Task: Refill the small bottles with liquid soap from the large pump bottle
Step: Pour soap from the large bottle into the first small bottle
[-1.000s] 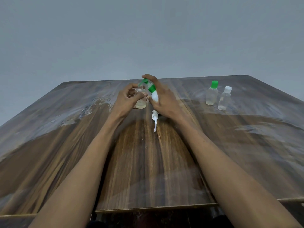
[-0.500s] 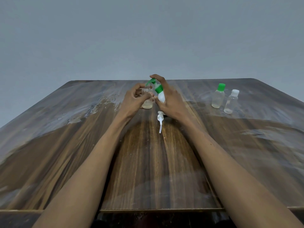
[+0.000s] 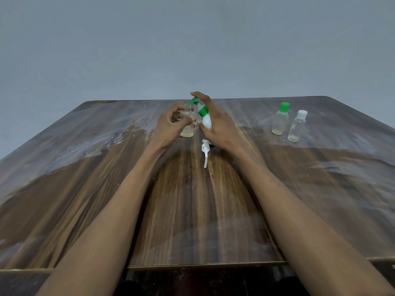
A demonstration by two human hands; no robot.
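The right hand (image 3: pixel 220 127) has its grip wrapped around the white, green-collared pump bottle (image 3: pixel 205 118), forefinger on the green pump head, while the left hand (image 3: pixel 168 127) pinches the open small bottle (image 3: pixel 187 124) upright on the counter (image 3: pixel 192 210) at centre frame, the nozzle over its mouth: filling looks under way, soap only at the bottom. Next come more presses with the nozzle kept aligned. A loose white pump (image 3: pixel 205 149) lies just below; two capped bottles (image 3: pixel 286 122) stand well right, the far edge close behind.

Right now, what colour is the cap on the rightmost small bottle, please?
White cap, clearest in the head view.
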